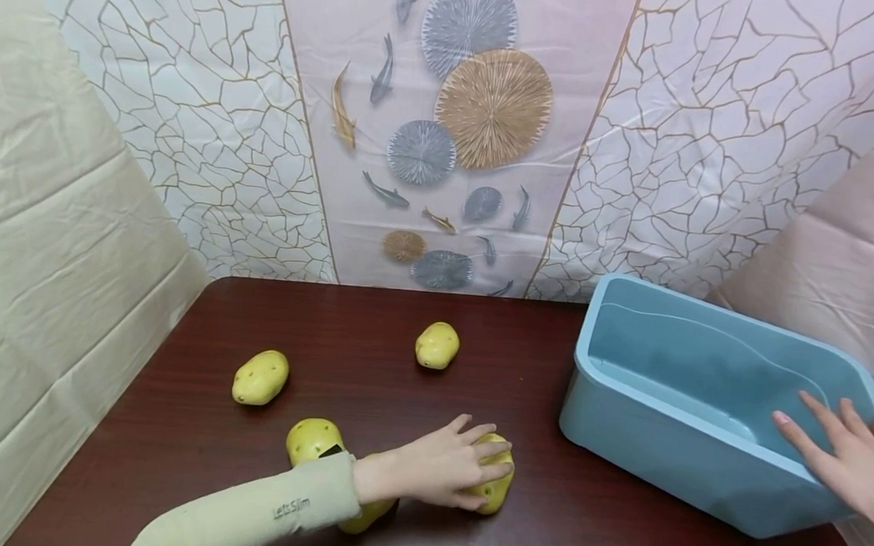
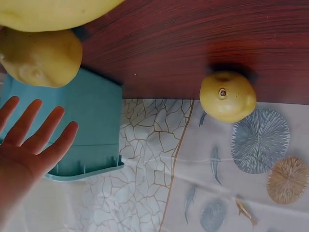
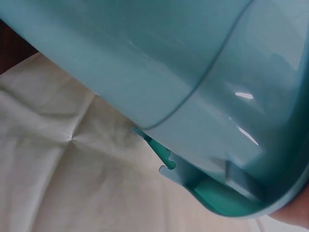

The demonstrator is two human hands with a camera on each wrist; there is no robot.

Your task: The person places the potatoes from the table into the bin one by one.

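Note:
My left hand (image 1: 448,466) reaches over a yellow potato (image 1: 498,477) with dark dimples, its fingers spread above it in the head view. In the left wrist view the same hand (image 2: 34,145) shows spread, nearly straight fingers beside that potato (image 2: 43,60). Under my left forearm lie two more potatoes, one (image 1: 312,439) at the sleeve's far side and one (image 1: 366,515) partly hidden by the sleeve. At the right, my right hand (image 1: 857,457) rests at the near right rim of a blue plastic bin (image 1: 667,437), fingers extended over its inside.
One potato (image 1: 261,377) sits at the table's left and another (image 1: 437,346) farther back. The dark red wooden table (image 1: 358,327) ends at a patterned cloth backdrop (image 1: 442,181). A beige cloth (image 1: 57,225) hangs along the left side.

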